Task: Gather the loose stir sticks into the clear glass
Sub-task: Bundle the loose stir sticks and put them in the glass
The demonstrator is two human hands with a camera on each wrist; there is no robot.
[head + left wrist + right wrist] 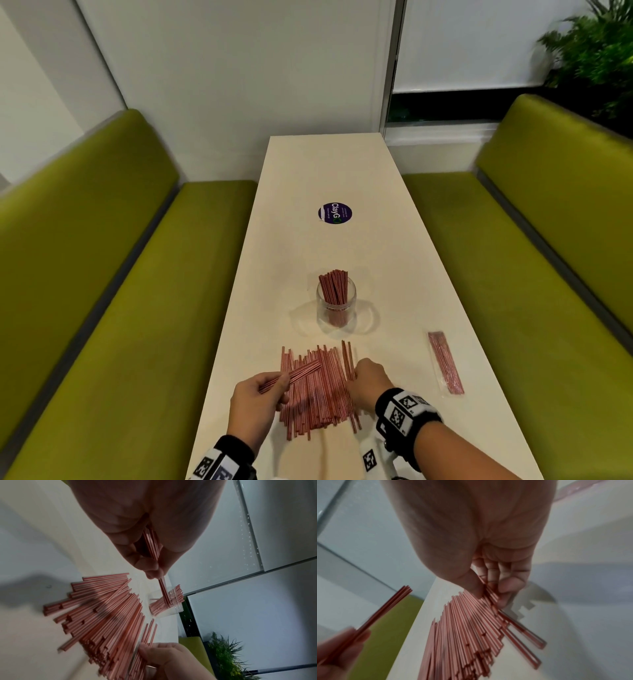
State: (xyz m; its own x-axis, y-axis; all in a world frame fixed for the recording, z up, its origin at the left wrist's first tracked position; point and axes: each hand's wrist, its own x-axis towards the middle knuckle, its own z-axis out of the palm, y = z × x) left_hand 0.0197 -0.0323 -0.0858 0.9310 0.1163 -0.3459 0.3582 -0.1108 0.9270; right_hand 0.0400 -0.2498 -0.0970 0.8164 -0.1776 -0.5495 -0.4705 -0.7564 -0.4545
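A clear glass (pixel 336 310) stands mid-table with several red stir sticks upright in it. In front of it a pile of loose stir sticks (pixel 318 394) lies flat near the table's front edge. My left hand (pixel 282 381) hovers over the pile's left side and pinches a small bundle of sticks (pixel 301 370) that points toward the glass. In the left wrist view the bundle (pixel 154 550) runs between thumb and fingers. My right hand (pixel 354 375) is at the pile's right edge. In the right wrist view its thumb and fingertips (pixel 508 586) pinch a few sticks in the pile (pixel 467 628).
A sealed packet of sticks (pixel 446 363) lies near the table's right edge. A round purple sticker (pixel 335 213) sits farther back on the cream table (pixel 394 274). Green benches (pixel 120 274) flank both sides. A plant (pixel 596 54) stands at the far right.
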